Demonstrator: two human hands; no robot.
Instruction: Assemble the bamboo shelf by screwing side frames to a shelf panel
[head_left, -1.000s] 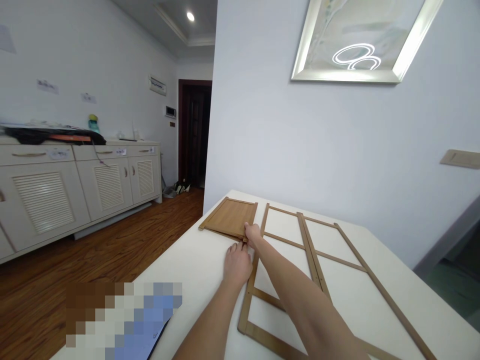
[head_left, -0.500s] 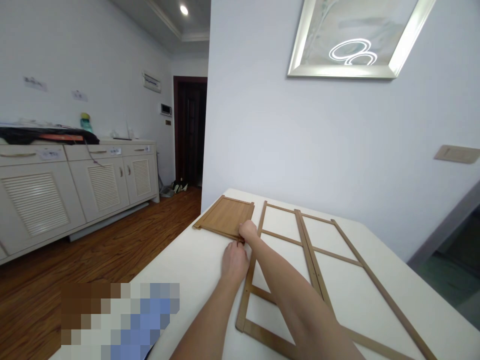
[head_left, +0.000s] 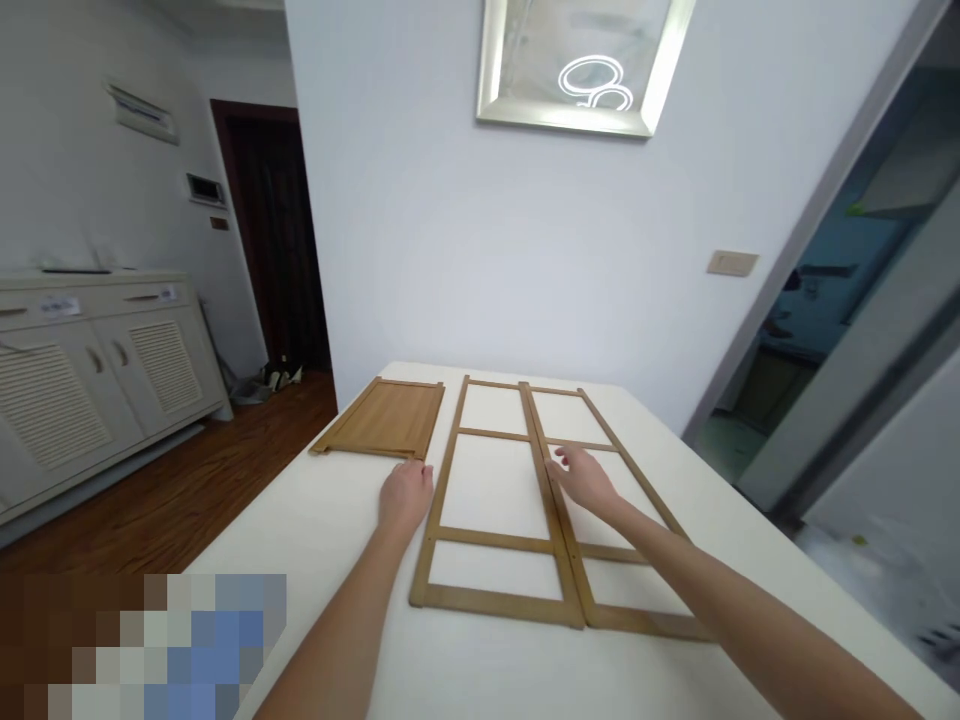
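Note:
A rectangular brown wooden panel point(head_left: 388, 415) lies flat on the white table point(head_left: 480, 665). My left hand point(head_left: 406, 495) is at its near right corner, fingers curled and closed on that edge; the fingertips are partly hidden. To the right lie two wooden frames side by side, a left frame point(head_left: 495, 541) and a right frame point(head_left: 637, 618), each with crossbars and open spaces between. Over the bars where the frames meet hovers my right hand point(head_left: 589, 480), thumb and fingers apart, holding nothing. My right forearm covers part of the right frame.
A pale wall point(head_left: 480, 250) with a silver-framed picture point(head_left: 562, 118) stands behind the table. At left is a white cabinet point(head_left: 97, 365) on a wooden floor point(head_left: 225, 450). To the right a doorway point(head_left: 795, 340) opens. A blurred patch covers the lower left.
My right hand has left the panel's corner and moved right, over the frames, its fingers opening. My left hand stays by the corner. The view has turned to the right.

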